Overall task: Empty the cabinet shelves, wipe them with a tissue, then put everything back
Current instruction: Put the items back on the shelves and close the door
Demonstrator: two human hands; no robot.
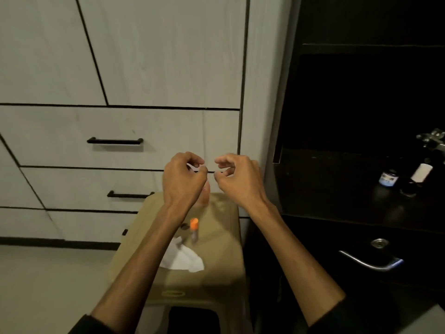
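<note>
Above the stool point(216, 280), left hand point(184, 182) and right hand point(237, 179) hover, fingers curled; whether they pinch anything is unclear. Tissue point(183, 257) and an orange-capped tube point(194, 229) lie on the stool, likely parked there for wiping. Two bottles point(388, 178) remain on the dark cabinet shelf point(337, 203), right, apart from both hands.
</note>
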